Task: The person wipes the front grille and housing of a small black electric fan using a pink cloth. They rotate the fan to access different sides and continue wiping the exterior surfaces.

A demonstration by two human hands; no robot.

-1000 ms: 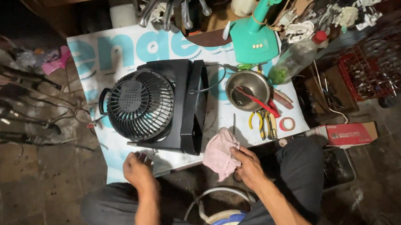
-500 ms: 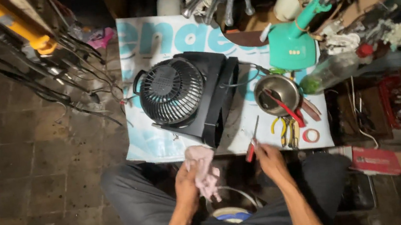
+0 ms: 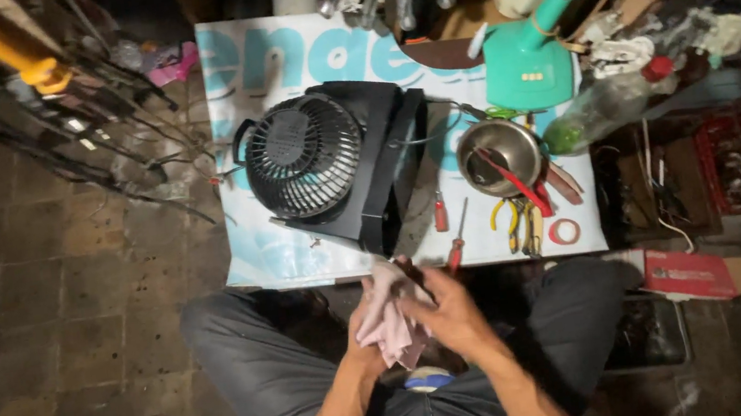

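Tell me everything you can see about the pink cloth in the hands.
The pink cloth is a pale, soft-looking rag, crumpled and bunched rather than spread flat. It sits between both hands above the person's lap, just below the near edge of the printed mat. The left hand cups it from below and the right hand presses over it from the side. One end pokes up toward the black fan; whether they touch is unclear.
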